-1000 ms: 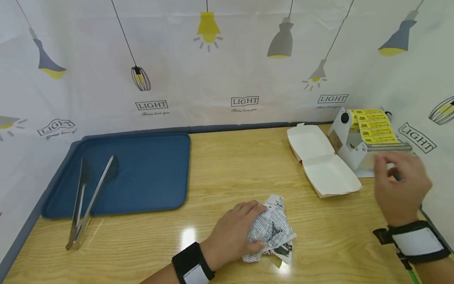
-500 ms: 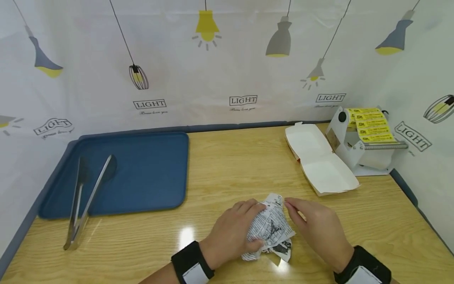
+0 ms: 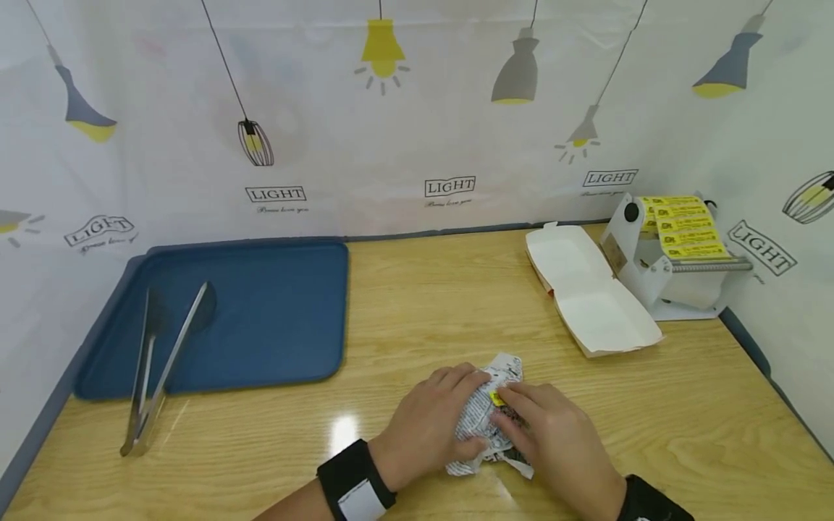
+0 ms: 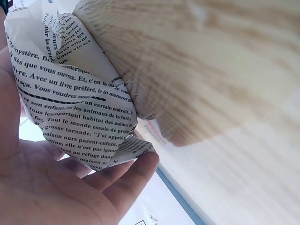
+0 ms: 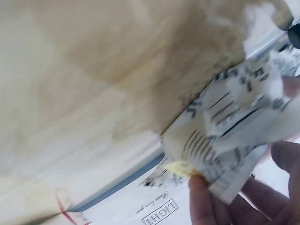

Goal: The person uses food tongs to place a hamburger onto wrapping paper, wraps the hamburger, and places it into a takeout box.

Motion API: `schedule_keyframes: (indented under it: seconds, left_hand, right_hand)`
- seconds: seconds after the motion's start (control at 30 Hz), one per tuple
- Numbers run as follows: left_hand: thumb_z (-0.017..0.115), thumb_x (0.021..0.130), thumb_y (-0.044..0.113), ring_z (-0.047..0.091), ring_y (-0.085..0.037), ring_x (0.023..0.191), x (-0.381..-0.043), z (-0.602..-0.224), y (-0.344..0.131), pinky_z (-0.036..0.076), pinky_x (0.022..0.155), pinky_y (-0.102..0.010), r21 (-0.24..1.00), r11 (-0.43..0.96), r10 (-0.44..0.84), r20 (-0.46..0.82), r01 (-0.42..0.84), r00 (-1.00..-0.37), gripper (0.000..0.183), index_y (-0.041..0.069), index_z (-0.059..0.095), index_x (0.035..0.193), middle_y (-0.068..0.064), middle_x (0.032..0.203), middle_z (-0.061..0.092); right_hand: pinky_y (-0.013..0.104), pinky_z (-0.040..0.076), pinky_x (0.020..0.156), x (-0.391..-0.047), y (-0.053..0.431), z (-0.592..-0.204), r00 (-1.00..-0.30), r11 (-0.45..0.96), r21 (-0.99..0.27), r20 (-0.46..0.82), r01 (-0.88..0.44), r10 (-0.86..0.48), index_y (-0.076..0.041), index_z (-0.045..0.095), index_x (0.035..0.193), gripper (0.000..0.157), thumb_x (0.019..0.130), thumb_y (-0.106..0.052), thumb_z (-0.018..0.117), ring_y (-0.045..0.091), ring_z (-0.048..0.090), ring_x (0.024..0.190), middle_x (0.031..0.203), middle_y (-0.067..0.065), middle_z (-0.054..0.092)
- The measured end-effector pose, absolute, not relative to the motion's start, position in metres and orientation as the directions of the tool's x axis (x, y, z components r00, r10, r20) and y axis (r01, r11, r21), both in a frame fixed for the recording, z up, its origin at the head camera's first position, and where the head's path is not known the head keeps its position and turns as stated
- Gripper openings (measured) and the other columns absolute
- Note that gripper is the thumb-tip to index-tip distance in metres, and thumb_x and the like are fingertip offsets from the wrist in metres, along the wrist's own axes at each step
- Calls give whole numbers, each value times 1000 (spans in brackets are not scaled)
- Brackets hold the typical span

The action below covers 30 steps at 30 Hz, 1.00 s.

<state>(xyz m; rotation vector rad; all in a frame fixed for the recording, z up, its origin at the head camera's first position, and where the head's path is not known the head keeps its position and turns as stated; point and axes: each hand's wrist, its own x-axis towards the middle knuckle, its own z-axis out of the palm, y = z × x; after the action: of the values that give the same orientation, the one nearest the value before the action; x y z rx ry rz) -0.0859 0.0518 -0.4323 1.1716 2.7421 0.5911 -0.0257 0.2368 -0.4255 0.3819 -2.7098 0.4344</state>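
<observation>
A crumpled bundle wrapped in newsprint-patterned paper point(image 3: 476, 420) sits on the table before me. My left hand point(image 3: 426, 418) grips its left side, thumb near the front and fingers over the top; the left wrist view has those fingers curved around the printed wrapper point(image 4: 79, 108). From the right, my right hand point(image 3: 560, 438) reaches over the bundle. Its index fingertip presses a small yellow sticker point(image 3: 496, 399) against the paper, with the thumb point(image 5: 288, 157) held apart. Most of the sticker point(image 5: 180, 168) is hidden under the finger. What the paper encloses is hidden.
An opened white carton point(image 3: 606, 315) lies at the right, beside a label dispenser point(image 3: 691, 289) with a roll of yellow labels. Metal tongs point(image 3: 166, 369) rest partly on a blue tray point(image 3: 274, 318) at the left. A printed curtain point(image 3: 391, 137) borders the table's back.
My right hand has come from the label dispenser to the bundle, bringing the yellow sticker onto its paper. The left hand has kept its grip in the same place.
</observation>
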Motion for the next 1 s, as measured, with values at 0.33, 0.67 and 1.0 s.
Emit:
schedule_keyframes:
  seconds: [0.33, 0.67, 1.0]
  left_hand:
    - [76, 77, 43, 51, -24, 128, -86, -430, 53, 55, 99, -45, 384, 624, 720, 54, 680, -692, 78, 16, 44, 144, -7, 143, 54]
    - [74, 78, 44, 49, -23, 130, -86, -431, 54, 53, 101, -45, 399, 630, 717, 31, 666, -697, 78, 18, 42, 144, -6, 145, 52]
    - [75, 78, 44, 48, -23, 131, -85, -431, 53, 51, 105, -43, 400, 634, 715, 23, 662, -699, 80, 15, 43, 144, -7, 146, 51]
  right_hand:
    - [53, 55, 91, -4, 234, -425, -960, 919, -304, 204, -251, -194, -14, 64, 131, 61, 81, -48, 70, 30, 54, 119, 139, 15, 59]
    - [65, 50, 96, 4, 234, -421, -982, 806, -588, -100, -72, -161, -11, 32, 153, 85, 87, -58, 57, 48, 39, 134, 158, 35, 21]
    - [61, 51, 96, 2, 233, -426, -975, 844, -525, -110, -107, -192, -5, 27, 154, 100, 81, -68, 55, 44, 42, 133, 156, 33, 29]
